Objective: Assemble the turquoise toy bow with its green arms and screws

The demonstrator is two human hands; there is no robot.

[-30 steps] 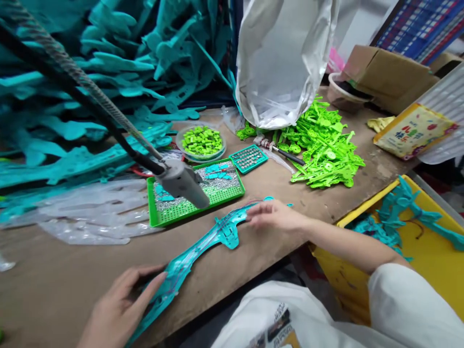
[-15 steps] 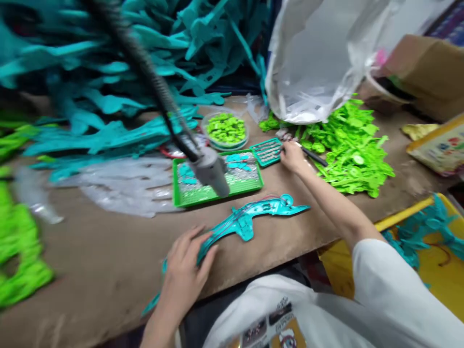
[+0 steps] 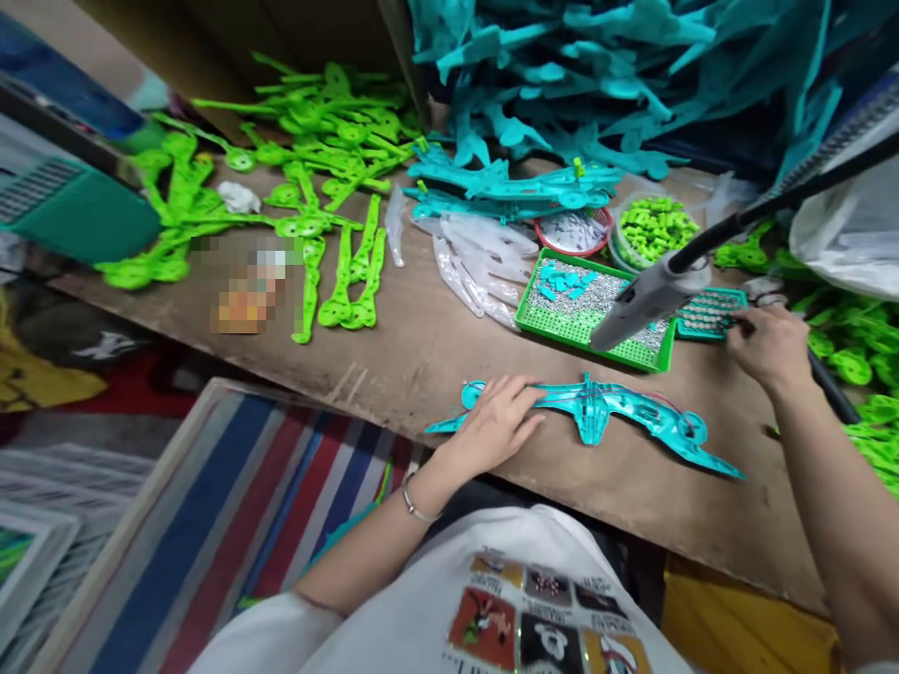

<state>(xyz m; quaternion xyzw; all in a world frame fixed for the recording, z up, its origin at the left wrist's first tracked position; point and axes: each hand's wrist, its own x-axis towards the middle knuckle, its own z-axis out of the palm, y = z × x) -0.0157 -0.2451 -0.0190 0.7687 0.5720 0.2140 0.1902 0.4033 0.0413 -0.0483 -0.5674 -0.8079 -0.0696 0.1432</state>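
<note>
1. The long turquoise piece [image 3: 594, 412] lies on the table [image 3: 393, 374], hollow side up, near the edge by the person.
2. Done, as far as shows: thin reddish wires [image 3: 670, 404] run along it.
3. It seems unfinished: the wires lie exposed, with no cover over them.
4. The left hand [image 3: 495, 421] rests across the piece's left part, fingers slightly apart.
5. The right hand [image 3: 773, 346] is at the small tray [image 3: 697, 335] of metallic parts; blur and angle hide whether its bent fingers pinch anything, so I cannot tell.
6. Just beyond the piece, the green tray [image 3: 554, 322] holds silvery bits and turquoise pieces [image 3: 562, 278], evidently unused.
</note>
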